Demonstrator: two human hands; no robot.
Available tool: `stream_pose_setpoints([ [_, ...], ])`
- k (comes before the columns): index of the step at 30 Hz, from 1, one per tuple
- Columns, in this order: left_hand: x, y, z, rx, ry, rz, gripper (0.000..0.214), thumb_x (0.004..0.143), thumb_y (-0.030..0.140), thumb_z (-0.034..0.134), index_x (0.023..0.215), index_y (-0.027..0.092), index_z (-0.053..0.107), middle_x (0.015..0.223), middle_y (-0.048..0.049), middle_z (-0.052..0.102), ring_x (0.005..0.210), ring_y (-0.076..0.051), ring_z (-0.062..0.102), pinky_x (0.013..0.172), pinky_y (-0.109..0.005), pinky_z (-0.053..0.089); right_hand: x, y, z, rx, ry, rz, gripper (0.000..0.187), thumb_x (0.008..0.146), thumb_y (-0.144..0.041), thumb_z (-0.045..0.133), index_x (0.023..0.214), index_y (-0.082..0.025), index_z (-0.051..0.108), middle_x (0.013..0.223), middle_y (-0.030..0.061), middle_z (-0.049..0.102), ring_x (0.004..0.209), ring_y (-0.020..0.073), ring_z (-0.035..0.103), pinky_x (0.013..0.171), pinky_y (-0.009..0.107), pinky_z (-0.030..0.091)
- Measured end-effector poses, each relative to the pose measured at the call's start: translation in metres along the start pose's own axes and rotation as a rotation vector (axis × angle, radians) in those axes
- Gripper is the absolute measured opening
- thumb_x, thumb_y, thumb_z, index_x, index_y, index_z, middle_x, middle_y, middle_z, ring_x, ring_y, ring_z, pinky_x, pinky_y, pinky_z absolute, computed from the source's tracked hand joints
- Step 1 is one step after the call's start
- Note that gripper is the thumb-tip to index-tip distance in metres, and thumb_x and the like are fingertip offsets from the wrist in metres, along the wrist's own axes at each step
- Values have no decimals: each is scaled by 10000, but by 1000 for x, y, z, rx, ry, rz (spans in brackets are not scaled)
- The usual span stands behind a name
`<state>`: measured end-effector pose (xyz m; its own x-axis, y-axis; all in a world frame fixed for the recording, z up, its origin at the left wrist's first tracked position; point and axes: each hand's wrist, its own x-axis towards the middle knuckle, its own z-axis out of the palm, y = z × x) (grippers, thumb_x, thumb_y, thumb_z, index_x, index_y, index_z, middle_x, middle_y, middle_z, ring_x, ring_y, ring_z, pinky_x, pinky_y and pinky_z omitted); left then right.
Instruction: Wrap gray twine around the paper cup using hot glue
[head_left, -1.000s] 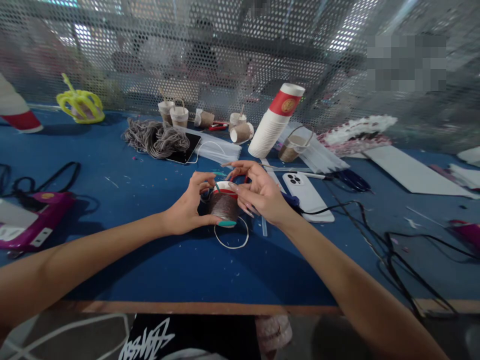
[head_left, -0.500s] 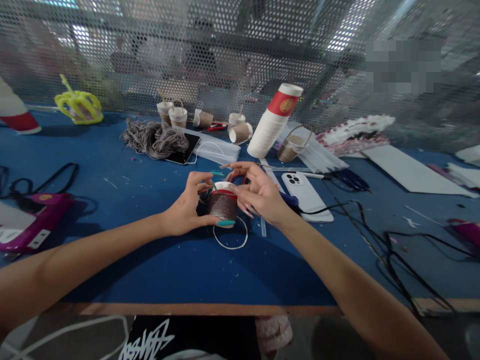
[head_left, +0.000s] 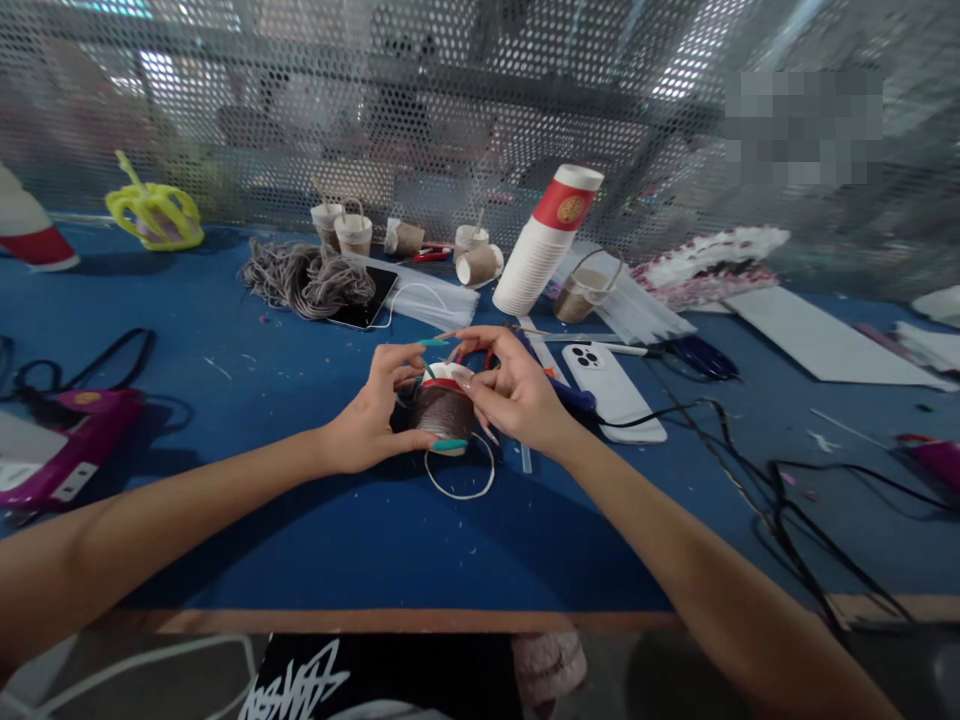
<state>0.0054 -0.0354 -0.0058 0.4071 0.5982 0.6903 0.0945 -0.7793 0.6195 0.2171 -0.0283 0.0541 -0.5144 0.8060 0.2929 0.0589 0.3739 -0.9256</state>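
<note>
A paper cup wound with grey-brown cord lies between my hands just above the blue table, its red and white band turned away from me. My left hand grips it, thumb at the near end and fingers at the far end. On the band's right side, my right hand pinches the edge between thumb and fingers. A loop of pale cord hangs down from the cup onto the table. Red handles, perhaps of scissors, show partly behind my right fingers.
Behind stand a tall stack of paper cups, a bundle of grey cord and several small cord-wrapped cups. A white phone lies right, beside black cables. Purple glue gun at left; perforated metal screen at back.
Both hands keep their hold on the cup. My right fingers have shifted slightly along the band; the rest of the view moves only a little with the camera.
</note>
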Motion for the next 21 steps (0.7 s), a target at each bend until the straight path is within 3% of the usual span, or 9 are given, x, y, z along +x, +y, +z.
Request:
stream_pose_setpoints([
  [5,0,0,0,19,-3,-8,817,810,467,739,1438,347,230,1181,-66,398,1093,-244,553,986,-583,551,-2,-1,1,-150,-2,-73,335,942,-188,555,1252,-300,497,1153,30,485,478,-12,458,388,177,386],
  [10,1,3,0,36,5,-1,796,816,467,734,1432,349,244,1187,-57,393,1089,-232,562,981,-552,569,-4,0,2,-293,13,-188,357,932,-124,516,1251,-283,516,1160,36,458,537,9,423,478,205,459],
  [14,2,2,1,70,42,40,831,817,483,725,1461,361,215,1226,-71,385,1137,-243,535,1010,-557,558,-5,7,2,-343,35,-280,400,925,-114,499,1282,-293,497,1196,71,445,842,130,558,545,212,537],
  [17,1,0,1,94,21,70,815,850,490,682,1489,366,192,1239,-89,429,1148,-259,536,993,-566,562,-6,13,2,-308,39,-313,412,938,-131,498,1303,-320,474,1208,72,429,1046,186,546,686,256,614],
  [21,0,0,-1,133,-12,68,786,874,499,644,1498,362,187,1230,-97,447,1115,-254,535,963,-556,568,-7,16,2,-277,31,-320,410,948,-132,489,1303,-337,476,1212,62,406,1033,174,555,777,303,635],
])
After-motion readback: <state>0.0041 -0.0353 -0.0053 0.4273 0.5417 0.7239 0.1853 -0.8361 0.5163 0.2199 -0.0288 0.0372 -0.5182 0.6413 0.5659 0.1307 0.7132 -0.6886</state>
